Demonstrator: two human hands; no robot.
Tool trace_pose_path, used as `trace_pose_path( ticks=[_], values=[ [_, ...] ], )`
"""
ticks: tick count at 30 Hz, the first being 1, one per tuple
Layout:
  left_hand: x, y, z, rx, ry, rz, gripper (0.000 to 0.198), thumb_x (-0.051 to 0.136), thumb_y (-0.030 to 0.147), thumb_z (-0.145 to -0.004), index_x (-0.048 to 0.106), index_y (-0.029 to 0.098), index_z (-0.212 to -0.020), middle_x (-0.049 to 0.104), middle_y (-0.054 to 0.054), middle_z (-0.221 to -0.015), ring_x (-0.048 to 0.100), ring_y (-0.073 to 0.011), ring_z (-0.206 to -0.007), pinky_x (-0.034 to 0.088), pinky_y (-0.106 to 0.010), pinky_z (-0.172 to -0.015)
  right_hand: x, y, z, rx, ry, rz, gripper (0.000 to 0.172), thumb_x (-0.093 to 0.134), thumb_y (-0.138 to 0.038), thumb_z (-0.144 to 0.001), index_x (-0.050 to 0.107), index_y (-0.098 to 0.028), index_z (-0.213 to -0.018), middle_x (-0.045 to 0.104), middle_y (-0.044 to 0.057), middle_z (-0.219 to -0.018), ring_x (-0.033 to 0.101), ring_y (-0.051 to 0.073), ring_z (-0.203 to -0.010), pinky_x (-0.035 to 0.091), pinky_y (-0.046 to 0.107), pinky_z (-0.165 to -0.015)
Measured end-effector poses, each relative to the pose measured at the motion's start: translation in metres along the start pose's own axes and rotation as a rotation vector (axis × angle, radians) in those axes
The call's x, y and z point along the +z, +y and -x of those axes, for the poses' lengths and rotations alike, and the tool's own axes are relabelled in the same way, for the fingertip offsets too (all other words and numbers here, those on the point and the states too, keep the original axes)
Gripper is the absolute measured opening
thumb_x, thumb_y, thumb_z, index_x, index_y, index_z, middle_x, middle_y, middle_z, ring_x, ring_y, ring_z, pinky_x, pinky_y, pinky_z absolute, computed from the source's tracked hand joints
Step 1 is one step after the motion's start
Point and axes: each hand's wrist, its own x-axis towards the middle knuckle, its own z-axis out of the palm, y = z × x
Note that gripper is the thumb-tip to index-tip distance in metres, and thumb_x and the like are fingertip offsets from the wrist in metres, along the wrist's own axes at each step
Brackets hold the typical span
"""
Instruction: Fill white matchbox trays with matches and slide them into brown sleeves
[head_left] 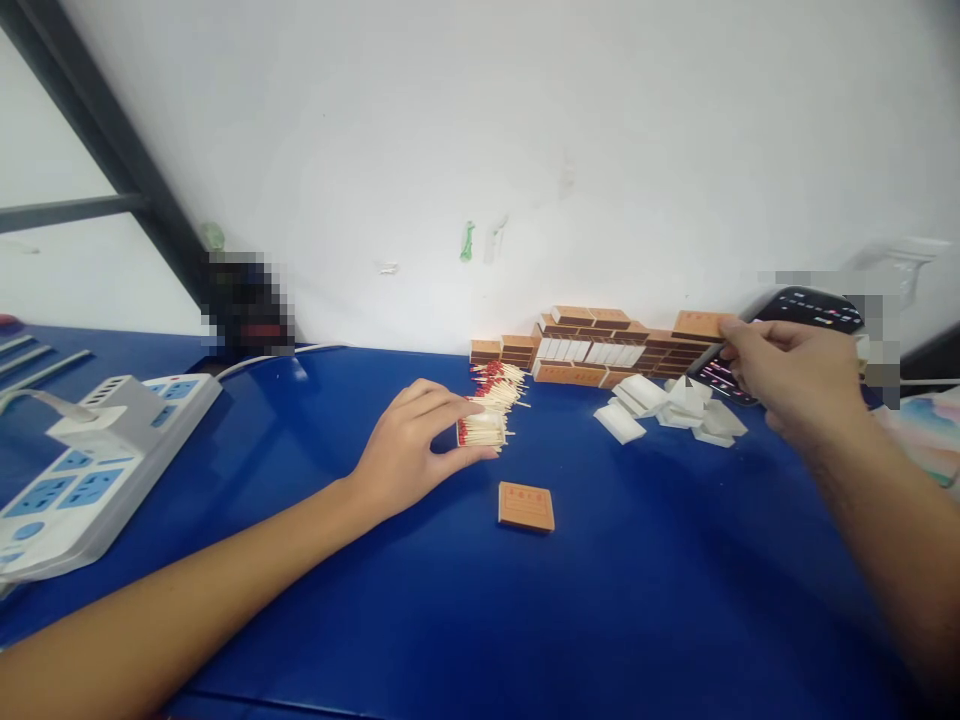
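My left hand [409, 440] is closed around a small white matchbox tray [481, 432] filled with red-tipped matches, thumb in front and fingers over the back. Right behind it lies a heap of loose matches [498, 380]. At the right end of a row of stacked matchboxes [585, 350] by the wall, my right hand [799, 375] pinches the edge of a brown matchbox [697, 324] at the stack's top. Whether it rests on the stack I cannot tell. Another brown matchbox [526, 507] lies flat in front of the tray. Several white trays [637, 400] are piled loosely before the stack.
A phone [795, 305] leans against the wall behind my right hand. On the left a white power strip [97, 480] with a plugged-in adapter stands on the blue table [600, 620]. A cable runs along the wall. Something colourful [919, 430] lies at the right edge.
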Motion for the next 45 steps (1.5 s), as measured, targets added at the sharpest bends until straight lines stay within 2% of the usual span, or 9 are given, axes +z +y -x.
trace_pose_path(
  ticks=[6, 10, 16, 22, 28, 31, 37, 41, 45],
  values=[
    [0.001, 0.000, 0.001, 0.003, -0.029, 0.017, 0.038, 0.082, 0.046, -0.087, 0.074, 0.021, -0.115, 0.078, -0.006, -0.100, 0.067, -0.0230, -0.098, 0.056, -0.042, -0.089, 0.019, -0.007, -0.015, 0.170, -0.003, -0.023, 0.024, 0.072, -0.030, -0.091, 0.066, -0.015, -0.072, 0.054, 0.001, -0.058, 0.044, 0.013, -0.050, 0.034, 0.029, -0.047],
    [0.001, 0.001, 0.001, 0.004, -0.036, 0.021, 0.038, 0.083, 0.045, -0.087, 0.074, 0.020, -0.113, 0.078, -0.006, -0.100, 0.066, -0.0230, -0.098, 0.056, -0.042, -0.090, 0.022, -0.006, -0.018, 0.214, -0.081, -0.067, 0.025, 0.069, -0.022, -0.094, 0.064, -0.015, -0.071, 0.060, 0.005, -0.068, 0.045, 0.011, -0.053, 0.037, 0.029, -0.049],
    [0.002, -0.001, 0.003, 0.014, -0.044, 0.016, 0.041, 0.083, 0.045, -0.086, 0.072, 0.019, -0.116, 0.077, -0.006, -0.100, 0.067, -0.0233, -0.099, 0.055, -0.042, -0.090, 0.018, 0.001, -0.018, 0.229, -0.170, -0.115, 0.026, 0.069, -0.022, -0.095, 0.064, -0.015, -0.070, 0.061, 0.005, -0.070, 0.047, 0.010, -0.054, 0.033, 0.027, -0.046],
    [0.002, -0.001, 0.003, 0.026, -0.046, 0.024, 0.040, 0.084, 0.044, -0.086, 0.073, 0.019, -0.116, 0.078, -0.006, -0.100, 0.067, -0.0233, -0.100, 0.055, -0.042, -0.090, 0.025, 0.006, -0.022, 0.240, -0.167, -0.097, 0.023, 0.072, -0.021, -0.092, 0.065, -0.015, -0.070, 0.062, 0.005, -0.070, 0.050, 0.012, -0.056, 0.038, 0.026, -0.047],
    [0.001, 0.002, 0.002, 0.034, -0.060, 0.029, 0.041, 0.084, 0.045, -0.086, 0.074, 0.019, -0.116, 0.078, -0.006, -0.098, 0.067, -0.0237, -0.099, 0.056, -0.042, -0.089, 0.023, 0.005, -0.022, 0.246, -0.208, -0.044, 0.029, 0.073, -0.025, -0.092, 0.064, -0.016, -0.066, 0.059, 0.004, -0.065, 0.050, 0.012, -0.056, 0.036, 0.025, -0.046],
    [0.001, 0.001, 0.003, 0.025, -0.065, 0.028, 0.039, 0.083, 0.045, -0.087, 0.074, 0.020, -0.116, 0.078, -0.006, -0.096, 0.068, -0.0236, -0.098, 0.056, -0.042, -0.089, 0.026, 0.000, -0.019, 0.240, -0.175, -0.009, 0.028, 0.073, -0.026, -0.093, 0.064, -0.016, -0.068, 0.060, 0.004, -0.066, 0.051, 0.012, -0.056, 0.038, 0.026, -0.048],
    [0.002, 0.001, 0.003, 0.031, -0.074, 0.029, 0.040, 0.083, 0.045, -0.087, 0.073, 0.019, -0.116, 0.077, -0.006, -0.096, 0.067, -0.0241, -0.098, 0.056, -0.042, -0.089, 0.029, -0.004, -0.014, 0.219, -0.120, -0.023, 0.014, 0.071, -0.022, -0.094, 0.063, -0.017, -0.084, 0.062, 0.002, -0.071, 0.055, 0.013, -0.060, 0.041, 0.027, -0.053],
    [0.002, 0.002, 0.002, 0.041, -0.067, 0.029, 0.040, 0.083, 0.043, -0.087, 0.072, 0.018, -0.116, 0.077, -0.006, -0.096, 0.067, -0.0240, -0.098, 0.056, -0.042, -0.089, 0.028, -0.001, -0.016, 0.241, -0.138, 0.007, 0.024, 0.067, -0.024, -0.096, 0.062, -0.017, -0.074, 0.057, 0.002, -0.062, 0.050, 0.014, -0.057, 0.039, 0.028, -0.053],
    [0.002, 0.002, 0.002, 0.052, -0.059, 0.036, 0.040, 0.084, 0.043, -0.086, 0.073, 0.019, -0.117, 0.078, -0.006, -0.098, 0.068, -0.0237, -0.099, 0.056, -0.042, -0.089, 0.030, 0.006, -0.023, 0.249, -0.146, 0.037, 0.027, 0.068, -0.031, -0.096, 0.064, -0.017, -0.074, 0.058, 0.003, -0.063, 0.051, 0.015, -0.059, 0.040, 0.030, -0.055]
  ],
)
